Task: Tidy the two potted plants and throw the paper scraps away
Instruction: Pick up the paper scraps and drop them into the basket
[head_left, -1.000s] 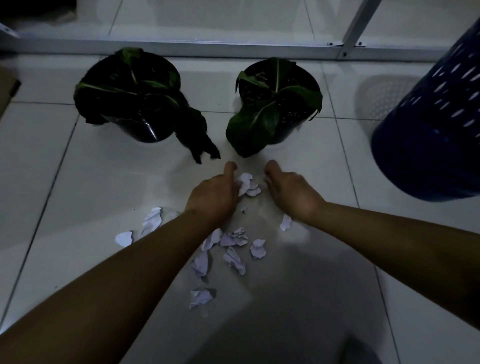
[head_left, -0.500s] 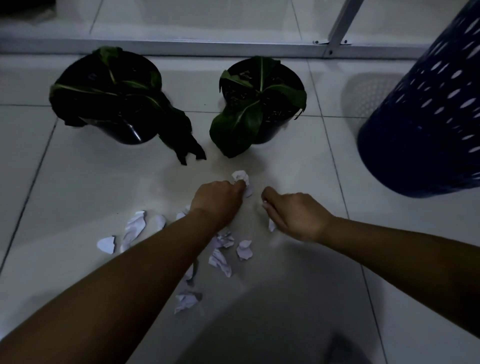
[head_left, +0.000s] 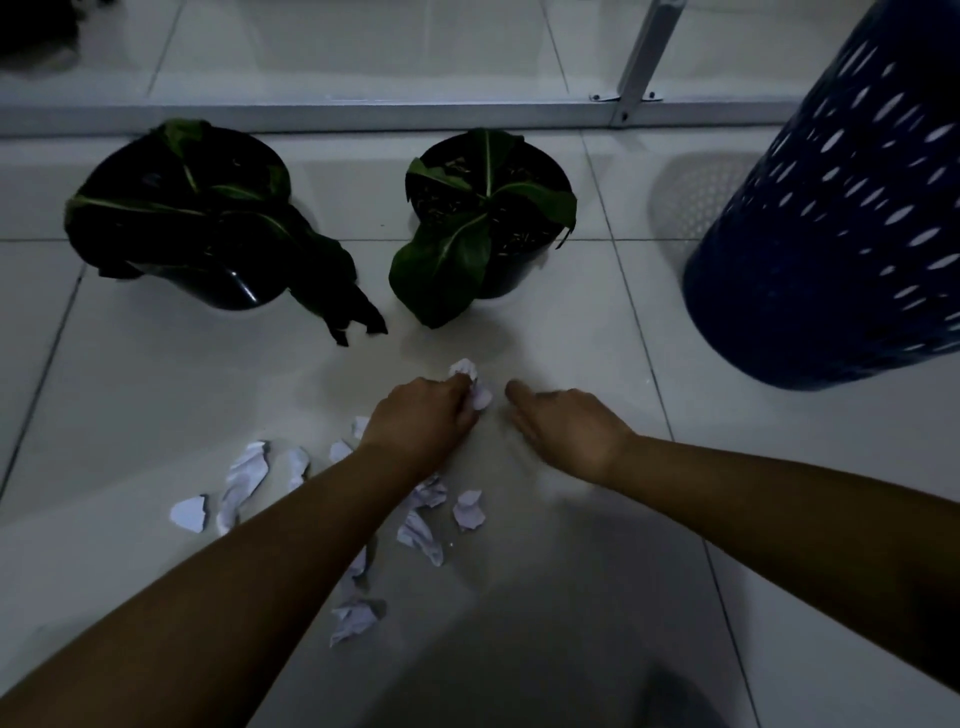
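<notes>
Two black potted plants stand on the white tiled floor: the left pot (head_left: 228, 291) leans, with dark leaves drooping over its rim, and the right pot (head_left: 511, 270) stands upright. My left hand (head_left: 423, 415) is closed on crumpled white paper scraps (head_left: 467, 379) in front of the right pot. My right hand (head_left: 566, 428) lies palm down just to the right, fingers together; whether it holds a scrap is hidden. Several loose scraps (head_left: 244, 480) lie around and under my left forearm, among them one near the bottom (head_left: 356, 618).
A tall blue perforated bin (head_left: 841, 218) stands at the right. A white metal rail (head_left: 363, 117) with an upright post (head_left: 647, 57) runs along the floor behind the pots. A dark object (head_left: 36, 31) sits at the top left corner.
Both hands drew back from the pots towards me. My left hand closed on scraps that lay between the hands. The small scrap beside my right hand is gone from sight.
</notes>
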